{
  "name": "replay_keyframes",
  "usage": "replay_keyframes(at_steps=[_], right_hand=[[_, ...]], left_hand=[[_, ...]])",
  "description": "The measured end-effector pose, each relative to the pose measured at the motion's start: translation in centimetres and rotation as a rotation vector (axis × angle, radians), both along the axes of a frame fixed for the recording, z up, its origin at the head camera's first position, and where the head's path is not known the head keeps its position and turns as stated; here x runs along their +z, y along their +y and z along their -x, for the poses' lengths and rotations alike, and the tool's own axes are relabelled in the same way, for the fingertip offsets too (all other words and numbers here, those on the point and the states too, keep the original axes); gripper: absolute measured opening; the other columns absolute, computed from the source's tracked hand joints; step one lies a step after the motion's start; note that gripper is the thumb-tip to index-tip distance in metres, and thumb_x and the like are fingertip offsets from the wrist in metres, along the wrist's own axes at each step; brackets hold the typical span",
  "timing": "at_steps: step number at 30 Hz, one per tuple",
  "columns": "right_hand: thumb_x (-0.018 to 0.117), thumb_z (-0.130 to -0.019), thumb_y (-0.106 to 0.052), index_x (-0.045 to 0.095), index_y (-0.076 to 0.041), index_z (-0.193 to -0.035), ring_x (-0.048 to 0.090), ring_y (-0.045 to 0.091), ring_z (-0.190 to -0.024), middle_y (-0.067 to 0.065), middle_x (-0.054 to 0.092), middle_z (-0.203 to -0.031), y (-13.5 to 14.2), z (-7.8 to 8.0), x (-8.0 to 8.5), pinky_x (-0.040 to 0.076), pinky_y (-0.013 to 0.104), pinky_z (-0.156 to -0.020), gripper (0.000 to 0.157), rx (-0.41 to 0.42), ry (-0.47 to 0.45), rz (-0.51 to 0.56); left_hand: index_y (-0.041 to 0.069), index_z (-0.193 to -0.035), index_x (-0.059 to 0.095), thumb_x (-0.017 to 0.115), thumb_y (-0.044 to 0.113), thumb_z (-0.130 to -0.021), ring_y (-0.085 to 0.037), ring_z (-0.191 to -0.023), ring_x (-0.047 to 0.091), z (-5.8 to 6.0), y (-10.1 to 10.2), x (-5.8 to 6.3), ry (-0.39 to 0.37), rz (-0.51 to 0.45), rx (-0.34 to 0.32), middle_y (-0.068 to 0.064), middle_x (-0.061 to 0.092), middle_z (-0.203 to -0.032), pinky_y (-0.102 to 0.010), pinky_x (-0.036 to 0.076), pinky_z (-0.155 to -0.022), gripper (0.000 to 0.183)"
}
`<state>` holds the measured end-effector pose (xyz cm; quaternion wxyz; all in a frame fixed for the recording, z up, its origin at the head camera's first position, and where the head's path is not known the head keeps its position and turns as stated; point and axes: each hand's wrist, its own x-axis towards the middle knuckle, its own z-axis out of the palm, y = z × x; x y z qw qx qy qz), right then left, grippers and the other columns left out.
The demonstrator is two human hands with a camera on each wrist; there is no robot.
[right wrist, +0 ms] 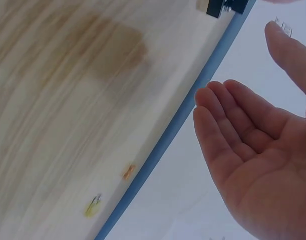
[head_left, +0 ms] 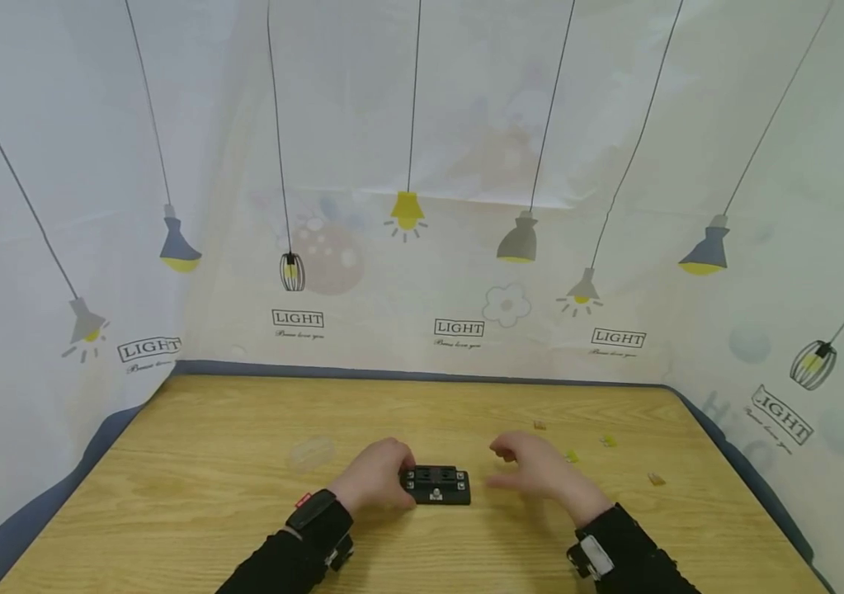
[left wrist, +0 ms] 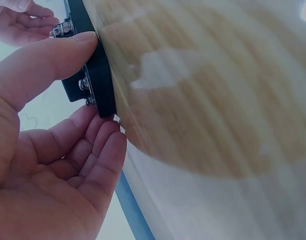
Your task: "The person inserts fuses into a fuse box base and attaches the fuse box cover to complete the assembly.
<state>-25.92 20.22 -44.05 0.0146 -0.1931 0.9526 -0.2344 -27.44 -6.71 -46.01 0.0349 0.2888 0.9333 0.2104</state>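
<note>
A black terminal block [head_left: 435, 485] with metal screws lies on the wooden table in the head view. At its left end, my left hand [head_left: 379, 475] holds it between thumb and fingers. The left wrist view shows the thumb [left wrist: 67, 52] pressed along the side of the block [left wrist: 100, 82], with the fingertips around its end. Apart from the block, to its right, my right hand [head_left: 533, 469] hovers with relaxed fingers and nothing in it. Its palm [right wrist: 273, 170] faces the camera in the right wrist view.
Several small pieces lie on the right of the table, among them a yellow one [head_left: 608, 441] and an orange one [head_left: 657, 478]. A clear plastic case [head_left: 313, 453] sits left of the block. Behind the table [head_left: 243, 412] hangs a white curtain [head_left: 362, 338] printed with lamps.
</note>
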Motion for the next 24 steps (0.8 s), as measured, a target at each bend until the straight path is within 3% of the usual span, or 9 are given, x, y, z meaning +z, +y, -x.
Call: replay_keyframes(at_steps=[6, 16, 24], right_hand=[[0.072, -0.074, -0.034, 0.062, -0.004, -0.110, 0.054, 0.016, -0.089, 0.003, 0.061, -0.098, 2.0, -0.1, 0.3, 0.046, 0.037, -0.080, 0.047, -0.090, 0.003, 0.009], [0.068, -0.079, -0.032, 0.058, 0.003, -0.117, 0.057, 0.026, -0.095, 0.013, 0.061, -0.108, 6.1, 0.0, 0.4, 0.047, 0.041, -0.082, 0.052, -0.129, -0.025, 0.048], [0.068, -0.079, -0.032, 0.059, 0.005, -0.111, 0.057, 0.026, -0.089, 0.011, 0.061, -0.098, 8.0, 0.7, 0.6, 0.047, 0.042, -0.078, 0.050, -0.212, -0.006, 0.014]], left_hand=[[0.009, -0.091, 0.065, 0.079, 0.025, -0.059, -0.010, -0.076, 0.047, 0.0, 0.0, 0.0, -0.002, -0.009, 0.001, 0.003, 0.055, -0.085, -0.028, 0.044, -0.073, 0.039], [0.010, -0.091, 0.065, 0.080, 0.028, -0.060, -0.010, -0.077, 0.048, 0.2, -0.1, -0.4, -0.011, -0.010, 0.010, 0.004, 0.056, -0.086, -0.029, 0.045, -0.074, 0.039], [0.009, -0.090, 0.065, 0.081, 0.026, -0.059, -0.010, -0.076, 0.048, 0.1, 0.0, -0.1, -0.001, -0.009, 0.000, 0.002, 0.057, -0.085, -0.029, 0.045, -0.074, 0.040]])
